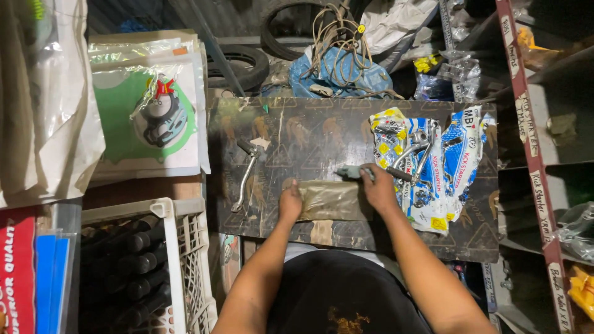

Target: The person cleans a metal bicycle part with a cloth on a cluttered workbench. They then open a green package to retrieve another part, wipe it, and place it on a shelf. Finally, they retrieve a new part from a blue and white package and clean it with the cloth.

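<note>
Both hands [334,195] flat on plastic bag [331,201] (contents unclear).

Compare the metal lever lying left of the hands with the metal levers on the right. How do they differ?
The left lever lies bare and alone on the board; the right levers lie grouped on printed plastic bags. The left one lies beyond the left hand; the right ones lie beside the right hand. Both are silvery.

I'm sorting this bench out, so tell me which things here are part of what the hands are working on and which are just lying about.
In hand:
left hand pressing the clear plastic bag
right hand at the small grey part
dark board beneath

Lying about:
loose metal lever
packaged levers
white crate
gasket packet
tyres
blue bag with cord
</note>
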